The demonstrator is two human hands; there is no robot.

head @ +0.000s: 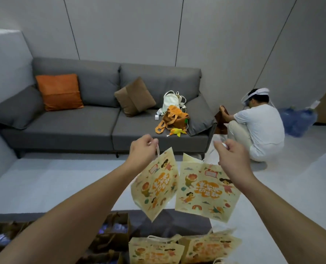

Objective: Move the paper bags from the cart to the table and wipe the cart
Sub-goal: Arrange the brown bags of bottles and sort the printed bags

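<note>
We hold two printed paper bags aloft, one in each fist, above a dark surface in a grey-walled room. At far left, below our left forearm, brown paper bags [110,233] stand packed together. Our left hand [142,149] is clenched around the white cord handle of the left cartoon-print bag [155,184], which hangs tilted just beneath the grip. Directly under that bag, on the dark surface [169,223], two more cartoon-print bags [185,248] lie flat side by side. Our right hand [232,159] grips the handle of the right cartoon-print bag [207,189], which dangles below and slightly left of the fist, its edge almost meeting the left bag; we cannot tell whether they touch. Beyond both hands stands a grey sofa [72,126] bearing an orange cushion [60,91], a brown cushion [134,97], a white backpack [171,101] and an orange tote [174,118]. Past the right hand, a person in white [259,126] crouches on the pale floor beside the sofa's end, wearing a head-mounted rig.
</note>
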